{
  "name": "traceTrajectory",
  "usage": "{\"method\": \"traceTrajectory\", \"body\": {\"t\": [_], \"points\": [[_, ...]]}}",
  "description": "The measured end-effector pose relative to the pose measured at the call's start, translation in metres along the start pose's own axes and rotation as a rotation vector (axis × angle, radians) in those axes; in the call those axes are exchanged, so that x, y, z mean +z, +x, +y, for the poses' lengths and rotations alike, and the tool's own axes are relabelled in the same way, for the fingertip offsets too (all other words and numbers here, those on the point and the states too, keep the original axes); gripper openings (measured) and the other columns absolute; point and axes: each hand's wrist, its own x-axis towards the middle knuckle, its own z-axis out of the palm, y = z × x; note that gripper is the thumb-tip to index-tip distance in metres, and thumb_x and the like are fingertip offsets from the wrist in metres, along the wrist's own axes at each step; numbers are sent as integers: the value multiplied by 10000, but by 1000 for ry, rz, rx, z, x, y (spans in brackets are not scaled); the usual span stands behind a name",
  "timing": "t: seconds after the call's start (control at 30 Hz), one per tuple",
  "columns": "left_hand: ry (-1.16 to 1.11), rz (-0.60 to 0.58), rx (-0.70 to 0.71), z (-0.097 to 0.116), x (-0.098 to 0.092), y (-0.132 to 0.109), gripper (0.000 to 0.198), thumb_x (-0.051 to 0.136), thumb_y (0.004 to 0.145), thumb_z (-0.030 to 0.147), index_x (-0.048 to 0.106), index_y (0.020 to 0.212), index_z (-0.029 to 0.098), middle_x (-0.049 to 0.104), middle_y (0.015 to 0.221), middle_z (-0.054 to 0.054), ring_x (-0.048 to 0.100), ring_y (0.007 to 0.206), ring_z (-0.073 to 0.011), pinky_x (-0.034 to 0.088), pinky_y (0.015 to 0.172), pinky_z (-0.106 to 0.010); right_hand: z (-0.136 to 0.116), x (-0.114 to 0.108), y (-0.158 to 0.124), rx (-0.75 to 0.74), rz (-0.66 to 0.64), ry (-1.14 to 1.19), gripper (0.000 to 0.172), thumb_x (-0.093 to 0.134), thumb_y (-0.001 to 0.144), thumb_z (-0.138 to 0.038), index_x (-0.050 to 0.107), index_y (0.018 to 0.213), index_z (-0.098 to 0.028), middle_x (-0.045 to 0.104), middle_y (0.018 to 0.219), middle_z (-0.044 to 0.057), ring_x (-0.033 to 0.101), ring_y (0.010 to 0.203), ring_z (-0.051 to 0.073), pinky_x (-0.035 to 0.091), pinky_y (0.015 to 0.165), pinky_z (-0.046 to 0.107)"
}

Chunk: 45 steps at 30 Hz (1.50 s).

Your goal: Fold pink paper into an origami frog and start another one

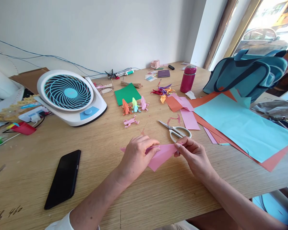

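Note:
A folded sheet of pink paper [162, 156] is held between both hands above the wooden table, one corner pointing down toward me. My left hand [141, 151] pinches its upper edge, thumb in front and fingers behind. At the right corner, my right hand [192, 153] grips the paper between thumb and forefinger. Just beyond the right hand lie white-handled scissors [175, 130], blades pointing away to the left. Farther off stand small folded paper figures in orange [126, 107], yellow-green [135, 104] and pink [144, 103], with another pink figure [131, 121] lying nearer.
A white fan [86, 95] stands at left, a black phone [63, 179] nearer. Large light-blue paper [240, 124] lies over orange sheets at right, before a teal bag [244, 76]. A magenta bottle [188, 80] and green paper [127, 93] are toward the back.

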Motion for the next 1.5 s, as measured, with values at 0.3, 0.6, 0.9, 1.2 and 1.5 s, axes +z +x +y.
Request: {"method": "traceTrajectory", "body": {"t": [0.3, 0.6, 0.9, 1.2, 1.5], "points": [[68, -103, 48, -3, -6, 3, 150, 633, 893, 169, 620, 746, 193, 657, 782, 10, 599, 777, -154, 415, 755, -286, -1, -2, 1, 56, -98, -49, 286, 720, 822, -445, 624, 752, -186, 619, 617, -8, 553, 593, 118, 450, 605, 241], [161, -305, 31, -6, -11, 4, 121, 665, 877, 157, 637, 762, 184, 695, 787, 14, 609, 760, -158, 378, 768, -311, 0, -2, -3, 6, -296, -425, 252, 603, 904, -373, 600, 743, -178, 548, 664, -15, 464, 617, 119, 351, 555, 243], [183, -462, 83, -15, -3, 2, 167, 632, 894, 166, 624, 728, 179, 682, 747, 21, 613, 738, -154, 381, 738, -304, -1, -3, -9, -208, -401, -870, 127, 589, 883, -172, 658, 779, -194, 582, 731, 4, 524, 675, 139, 400, 631, 262], [139, -507, 74, -26, 12, 5, 98, 676, 868, 185, 670, 771, 194, 692, 806, 15, 635, 787, -157, 391, 756, -297, 4, -3, -11, -522, -599, -966, 255, 459, 952, -84, 682, 1004, -196, 647, 930, 83, 572, 860, 198, 467, 785, 341], [53, -434, 68, -39, 19, 3, 82, 708, 851, 248, 636, 870, 214, 679, 899, 23, 618, 880, -164, 410, 840, -321, 5, -2, -13, -488, -641, -957, 411, 416, 951, -61, 642, 1246, -236, 652, 971, 85, 622, 864, 191, 533, 757, 315]]}}
